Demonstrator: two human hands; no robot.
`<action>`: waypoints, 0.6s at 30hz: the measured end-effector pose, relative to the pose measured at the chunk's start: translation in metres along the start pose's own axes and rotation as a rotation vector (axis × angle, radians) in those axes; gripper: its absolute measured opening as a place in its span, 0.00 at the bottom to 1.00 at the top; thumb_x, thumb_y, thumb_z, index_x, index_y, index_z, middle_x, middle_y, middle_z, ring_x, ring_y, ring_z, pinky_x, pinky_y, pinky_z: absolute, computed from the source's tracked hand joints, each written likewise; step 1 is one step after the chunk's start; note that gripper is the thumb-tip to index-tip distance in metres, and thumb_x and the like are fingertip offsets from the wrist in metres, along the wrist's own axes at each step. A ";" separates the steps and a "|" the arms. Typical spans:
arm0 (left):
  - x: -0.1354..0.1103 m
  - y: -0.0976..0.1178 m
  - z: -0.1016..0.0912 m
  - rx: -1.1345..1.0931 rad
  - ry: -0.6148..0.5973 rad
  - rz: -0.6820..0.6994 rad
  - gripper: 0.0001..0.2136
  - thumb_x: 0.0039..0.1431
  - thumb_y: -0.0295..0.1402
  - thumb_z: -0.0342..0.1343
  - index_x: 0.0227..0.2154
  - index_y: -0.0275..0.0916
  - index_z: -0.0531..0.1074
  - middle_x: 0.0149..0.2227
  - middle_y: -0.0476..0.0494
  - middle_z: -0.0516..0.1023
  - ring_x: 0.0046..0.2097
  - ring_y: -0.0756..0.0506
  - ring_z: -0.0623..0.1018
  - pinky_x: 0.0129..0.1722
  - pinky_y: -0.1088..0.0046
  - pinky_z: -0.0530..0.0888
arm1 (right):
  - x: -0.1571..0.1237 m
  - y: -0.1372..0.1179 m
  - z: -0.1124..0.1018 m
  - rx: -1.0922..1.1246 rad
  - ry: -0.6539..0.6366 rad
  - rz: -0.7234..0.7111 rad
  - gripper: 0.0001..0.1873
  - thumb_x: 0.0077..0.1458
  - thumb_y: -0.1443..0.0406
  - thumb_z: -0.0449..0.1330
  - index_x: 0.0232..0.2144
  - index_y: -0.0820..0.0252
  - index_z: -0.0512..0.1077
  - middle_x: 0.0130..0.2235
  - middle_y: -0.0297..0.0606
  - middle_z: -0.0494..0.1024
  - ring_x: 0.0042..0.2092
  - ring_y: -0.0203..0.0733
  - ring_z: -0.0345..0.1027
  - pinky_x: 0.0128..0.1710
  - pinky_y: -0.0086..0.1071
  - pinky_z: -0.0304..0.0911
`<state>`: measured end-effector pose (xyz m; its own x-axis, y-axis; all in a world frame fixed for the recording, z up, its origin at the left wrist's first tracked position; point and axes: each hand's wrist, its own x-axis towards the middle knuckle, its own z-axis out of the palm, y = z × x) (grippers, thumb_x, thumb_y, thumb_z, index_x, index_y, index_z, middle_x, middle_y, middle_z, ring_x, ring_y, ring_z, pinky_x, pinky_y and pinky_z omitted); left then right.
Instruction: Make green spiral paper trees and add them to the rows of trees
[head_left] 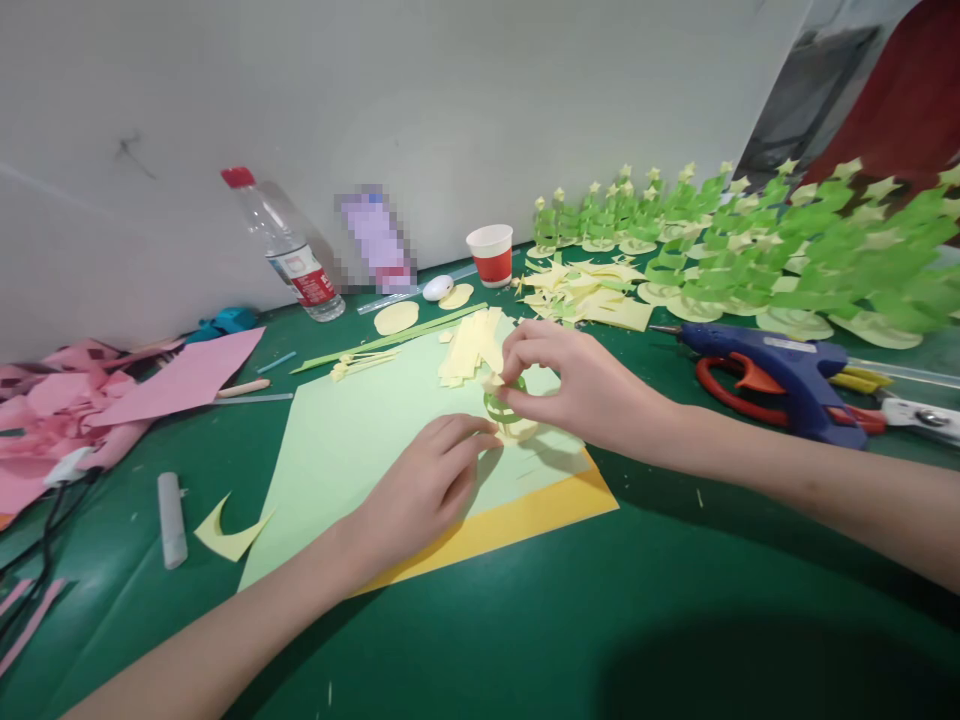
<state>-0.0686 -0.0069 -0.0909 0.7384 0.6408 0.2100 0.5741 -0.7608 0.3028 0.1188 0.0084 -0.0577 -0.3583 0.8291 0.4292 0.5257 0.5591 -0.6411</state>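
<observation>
A small paper tree (496, 408), a green curled strip on a round pale-yellow base, stands on a light green sheet (352, 440). My right hand (559, 378) is closed in a pinch at its top, where a pale-yellow bit of paper, perhaps a star, shows by the fingertips. From the near left, my left hand (427, 478) holds the edge of the base between its fingertips. My right fingers hide part of the tree. Just behind lie cut pale-yellow paper strips (472, 345).
Many finished paper trees (750, 230) crowd the back right, beside yellow scraps (585, 290). A blue glue gun (765, 355) and red-handled scissors (739, 395) lie at right. Behind are a paper cup (491, 258) and bottle (300, 270); pink paper (187, 375) and a glue stick (172, 520) lie left.
</observation>
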 end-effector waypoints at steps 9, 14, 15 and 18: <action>0.000 0.000 0.000 0.003 0.007 0.002 0.13 0.58 0.21 0.41 0.41 0.36 0.67 0.44 0.38 0.70 0.47 0.44 0.70 0.45 0.63 0.70 | 0.000 0.000 0.001 -0.002 0.008 -0.004 0.08 0.44 0.73 0.57 0.20 0.60 0.62 0.30 0.35 0.67 0.33 0.35 0.60 0.34 0.31 0.54; 0.000 0.000 0.000 0.008 0.015 0.000 0.13 0.59 0.22 0.40 0.41 0.37 0.67 0.44 0.39 0.71 0.46 0.44 0.70 0.45 0.64 0.71 | 0.000 0.000 0.001 -0.005 0.014 -0.010 0.08 0.45 0.73 0.57 0.20 0.60 0.62 0.30 0.35 0.67 0.34 0.36 0.60 0.34 0.31 0.54; -0.001 0.000 0.000 0.007 0.015 0.000 0.13 0.59 0.22 0.40 0.41 0.37 0.67 0.44 0.39 0.71 0.46 0.44 0.70 0.45 0.64 0.71 | 0.000 0.000 0.001 -0.006 0.014 -0.010 0.08 0.45 0.73 0.57 0.20 0.60 0.62 0.30 0.35 0.67 0.34 0.36 0.60 0.34 0.31 0.54; -0.001 0.000 0.000 0.004 0.013 -0.003 0.13 0.59 0.22 0.40 0.41 0.37 0.67 0.44 0.39 0.71 0.47 0.44 0.70 0.45 0.64 0.71 | 0.000 0.001 0.001 -0.006 0.014 -0.007 0.08 0.45 0.73 0.57 0.19 0.59 0.62 0.30 0.34 0.67 0.34 0.36 0.60 0.34 0.31 0.54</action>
<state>-0.0690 -0.0075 -0.0910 0.7324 0.6441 0.2209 0.5777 -0.7595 0.2992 0.1181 0.0087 -0.0588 -0.3512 0.8253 0.4423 0.5282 0.5646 -0.6342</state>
